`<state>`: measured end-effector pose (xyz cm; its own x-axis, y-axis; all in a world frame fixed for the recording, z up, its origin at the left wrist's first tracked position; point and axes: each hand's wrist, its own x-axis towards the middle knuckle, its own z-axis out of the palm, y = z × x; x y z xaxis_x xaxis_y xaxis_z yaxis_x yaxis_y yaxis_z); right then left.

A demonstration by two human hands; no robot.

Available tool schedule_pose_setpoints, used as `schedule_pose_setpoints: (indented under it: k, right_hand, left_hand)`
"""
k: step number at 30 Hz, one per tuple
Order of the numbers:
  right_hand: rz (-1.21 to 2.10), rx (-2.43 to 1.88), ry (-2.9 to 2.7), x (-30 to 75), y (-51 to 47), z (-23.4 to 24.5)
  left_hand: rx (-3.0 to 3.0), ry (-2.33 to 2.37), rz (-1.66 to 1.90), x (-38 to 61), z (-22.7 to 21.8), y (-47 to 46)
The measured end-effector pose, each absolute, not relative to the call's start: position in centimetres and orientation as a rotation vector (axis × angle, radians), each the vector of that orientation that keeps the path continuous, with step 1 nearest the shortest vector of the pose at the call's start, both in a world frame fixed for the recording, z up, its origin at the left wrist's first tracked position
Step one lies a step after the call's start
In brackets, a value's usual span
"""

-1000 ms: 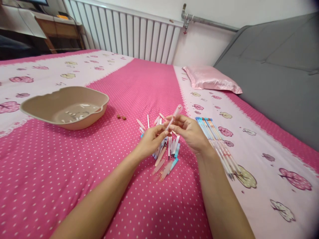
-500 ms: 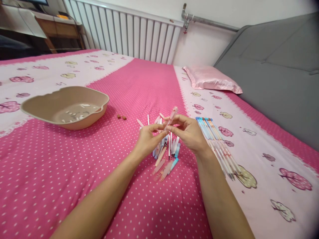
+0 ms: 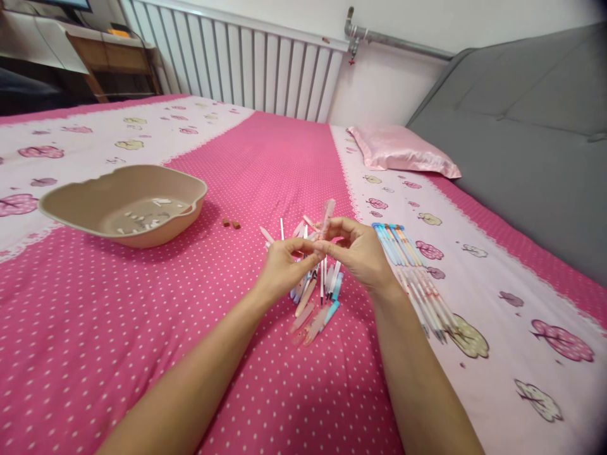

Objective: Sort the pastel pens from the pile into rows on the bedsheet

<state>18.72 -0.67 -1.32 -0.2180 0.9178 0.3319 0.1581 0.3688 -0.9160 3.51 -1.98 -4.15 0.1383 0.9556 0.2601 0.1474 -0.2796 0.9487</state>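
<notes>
My left hand (image 3: 283,268) and my right hand (image 3: 359,249) meet above a loose pile of pen parts (image 3: 315,297) on the pink dotted bedsheet. Both pinch one translucent pink pen barrel (image 3: 327,213), which points up and slightly away from me. The left fingertips close on its lower end, the right fingers on its middle. The pile under the hands holds pink and blue barrels and thin refills. To the right of my right hand lies a neat row of assembled pens (image 3: 412,272).
A beige basin (image 3: 124,203) with small white pieces inside sits at the left. Two small brown bits (image 3: 231,223) lie between it and the pile. A pink pillow (image 3: 401,150), a grey headboard (image 3: 521,139) and a white radiator (image 3: 246,66) stand beyond.
The pink barrel has swung from a slant toward upright, and both hands have drawn closer together around it. Nothing else on the bed has moved.
</notes>
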Motion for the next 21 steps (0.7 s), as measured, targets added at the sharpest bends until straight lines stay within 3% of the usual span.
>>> schedule_pose_setpoints:
  k: [13,21]
  right_hand:
    - [0.998,-0.949,-1.649,18.62,-0.75,-1.38]
    - [1.314,-0.796,-1.557,18.7,-1.17,-1.03]
  left_hand:
    - [1.562,1.027,1.233,3.56,-4.05,-1.95]
    - [1.573,1.013,1.218,3.43,-4.21,-1.9]
